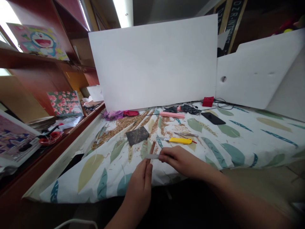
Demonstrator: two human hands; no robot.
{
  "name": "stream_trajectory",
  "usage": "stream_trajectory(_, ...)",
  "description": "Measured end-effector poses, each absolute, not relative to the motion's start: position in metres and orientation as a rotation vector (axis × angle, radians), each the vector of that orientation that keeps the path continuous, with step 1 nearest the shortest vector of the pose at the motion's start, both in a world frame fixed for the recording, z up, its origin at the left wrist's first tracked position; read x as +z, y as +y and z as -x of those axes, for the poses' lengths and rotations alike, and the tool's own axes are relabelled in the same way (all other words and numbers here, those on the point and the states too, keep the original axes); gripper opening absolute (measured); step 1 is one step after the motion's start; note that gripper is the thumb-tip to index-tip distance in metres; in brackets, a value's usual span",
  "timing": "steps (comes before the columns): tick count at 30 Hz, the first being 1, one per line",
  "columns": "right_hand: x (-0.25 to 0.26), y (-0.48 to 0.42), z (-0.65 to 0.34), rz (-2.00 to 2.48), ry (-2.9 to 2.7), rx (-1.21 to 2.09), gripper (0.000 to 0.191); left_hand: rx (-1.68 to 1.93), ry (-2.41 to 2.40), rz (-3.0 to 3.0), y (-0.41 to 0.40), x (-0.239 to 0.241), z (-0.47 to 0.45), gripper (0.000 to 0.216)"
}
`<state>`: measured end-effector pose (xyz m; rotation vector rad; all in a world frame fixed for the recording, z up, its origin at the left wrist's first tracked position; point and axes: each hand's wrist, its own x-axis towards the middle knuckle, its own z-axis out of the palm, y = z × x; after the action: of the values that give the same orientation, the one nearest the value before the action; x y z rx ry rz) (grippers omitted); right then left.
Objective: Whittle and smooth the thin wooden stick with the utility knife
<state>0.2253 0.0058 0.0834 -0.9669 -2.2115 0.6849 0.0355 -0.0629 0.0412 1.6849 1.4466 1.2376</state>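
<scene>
My left hand (140, 183) is closed around the lower end of a slim brown wooden stick (152, 147), which points up and away from me. In my right hand (182, 159) I pinch a flat, pale grey strip (152, 156) that lies crosswise against the stick, just above my left fingers. Whether the strip is a blade or a file, I cannot tell. Just beyond my hands, a yellow utility knife (181, 140) rests on the cloth with its blade out to the left. A dark, dusty sheet like sandpaper (137, 136) lies to the left of it.
Wood shavings (122, 126) cover the leaf-patterned tablecloth (92, 175). Behind the knife lies a thin metal tool (190, 135). Farther back are a pink block (172, 114), a black phone (213, 118) and dark gloves (190, 109). White boards (154, 66) stand along the back; shelves (47, 73) rise left.
</scene>
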Motion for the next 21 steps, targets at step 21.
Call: stream_trajectory(21, 0.074, 0.005, -0.216, 1.074, -2.184, 0.588, 0.034, 1.036, 1.657, -2.077, -0.056, 0.026, -0.031, 0.046)
